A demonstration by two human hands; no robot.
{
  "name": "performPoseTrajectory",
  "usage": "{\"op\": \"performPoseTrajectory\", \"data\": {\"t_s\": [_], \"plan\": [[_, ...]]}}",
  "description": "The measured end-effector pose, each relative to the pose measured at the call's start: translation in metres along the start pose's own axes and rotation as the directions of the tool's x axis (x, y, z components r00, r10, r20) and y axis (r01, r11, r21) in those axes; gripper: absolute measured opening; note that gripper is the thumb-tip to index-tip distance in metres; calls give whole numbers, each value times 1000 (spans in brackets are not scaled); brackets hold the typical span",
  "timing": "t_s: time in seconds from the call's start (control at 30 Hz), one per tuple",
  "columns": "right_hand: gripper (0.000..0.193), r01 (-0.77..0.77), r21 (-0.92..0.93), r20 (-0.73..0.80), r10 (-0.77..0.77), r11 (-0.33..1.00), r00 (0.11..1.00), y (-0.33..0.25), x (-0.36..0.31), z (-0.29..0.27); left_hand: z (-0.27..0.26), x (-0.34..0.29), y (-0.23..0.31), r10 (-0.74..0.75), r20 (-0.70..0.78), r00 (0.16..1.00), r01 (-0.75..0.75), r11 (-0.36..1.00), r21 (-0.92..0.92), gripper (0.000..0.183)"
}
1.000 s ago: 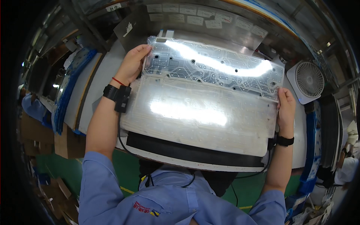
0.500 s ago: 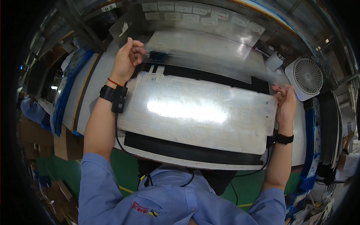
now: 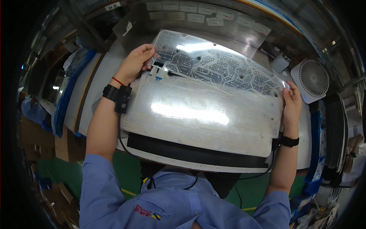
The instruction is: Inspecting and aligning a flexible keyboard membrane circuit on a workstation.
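1. I record a white worktable (image 3: pixel 304 147), green floor (image 3: pixel 127 175) and, at right, a squarish fan (image 3: pixel 312 81).
2. Left hand (image 3: pixel 137 60) and right hand (image 3: pixel 291 102) pinch opposite ends of a glossy, clear circuit membrane (image 3: pixel 219 65) at the translucent sheet stack's (image 3: pixel 202 133) far edge.

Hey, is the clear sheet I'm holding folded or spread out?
Spread out: the clear sheet stretches from your left hand across to your right hand, and no fold shows.
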State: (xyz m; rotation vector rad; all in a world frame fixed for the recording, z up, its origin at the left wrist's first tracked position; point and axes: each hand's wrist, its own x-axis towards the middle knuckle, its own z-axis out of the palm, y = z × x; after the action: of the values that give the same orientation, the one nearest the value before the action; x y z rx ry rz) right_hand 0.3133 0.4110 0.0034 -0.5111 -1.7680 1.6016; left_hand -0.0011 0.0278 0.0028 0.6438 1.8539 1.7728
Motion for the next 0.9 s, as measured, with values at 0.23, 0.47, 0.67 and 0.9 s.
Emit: {"op": "performPoseTrajectory", "data": {"t_s": [0.23,0.47,0.67,0.9], "plan": [[30,30,5,50,-31,1000,998,-4,-1,-1,-5,1,-4,-44,4,999,44,999,-2,21],[40,-26,-19,57,27,999,998,-8,-2,1,-9,3,-9,13,-19,1000,-16,991,-134,25],[45,-114,-227,109,141,967,984,-13,-4,2,-4,5,-7,54,-136,989,-94,947,-306,41],[43,-83,-328,384,213,941,899,-10,-9,-1,-8,3,-5,28,-68,997,-48,948,-313,50]]}}
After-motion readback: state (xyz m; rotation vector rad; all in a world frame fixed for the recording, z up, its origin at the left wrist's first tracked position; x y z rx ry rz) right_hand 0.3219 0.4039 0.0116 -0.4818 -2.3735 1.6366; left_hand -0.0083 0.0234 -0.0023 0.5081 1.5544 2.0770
